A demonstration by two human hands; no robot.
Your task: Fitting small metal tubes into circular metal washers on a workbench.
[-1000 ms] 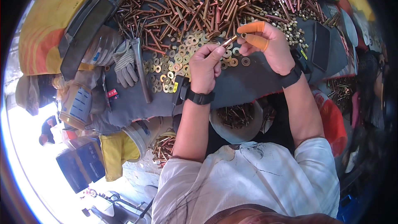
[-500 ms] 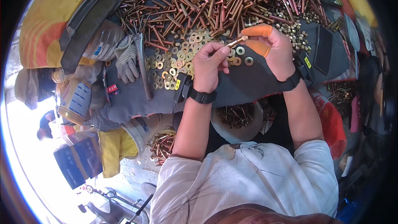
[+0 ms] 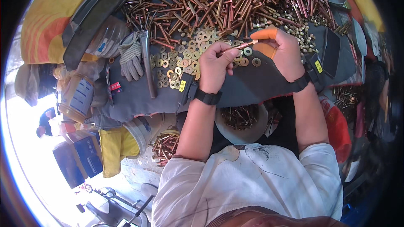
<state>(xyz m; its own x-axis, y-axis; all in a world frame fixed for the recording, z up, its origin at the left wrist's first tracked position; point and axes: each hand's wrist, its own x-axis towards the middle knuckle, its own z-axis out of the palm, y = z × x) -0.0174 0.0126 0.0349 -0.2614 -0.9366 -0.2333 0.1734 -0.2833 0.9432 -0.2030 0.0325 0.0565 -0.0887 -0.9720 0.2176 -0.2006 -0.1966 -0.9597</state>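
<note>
My left hand (image 3: 213,68) is closed, with thumb and index finger pinching a long copper-coloured bolt (image 3: 243,46). The bolt is tilted, its right end higher and reaching to my right hand (image 3: 285,54). That hand wears orange finger covers (image 3: 268,33) on thumb and index finger, and their tips close around the bolt's end. Whether a nut sits at that end is too small to tell. Below the bolt and beside my left hand lie flat brass-coloured washers (image 3: 191,54). Small gold nuts (image 3: 304,38) are heaped beyond my right hand.
A big pile of bolts (image 3: 219,4) covers the table's far side. At left lie a grey glove (image 3: 131,59) and a metal bar (image 3: 147,65). A dark phone-like slab (image 3: 329,54) rests at right. A bucket of bolts (image 3: 241,132) stands below the table edge.
The bolt now lies flatter, and my right fingertips have shifted slightly right and down at its end. My left hand keeps its pinch. The whole view has shifted a little.
</note>
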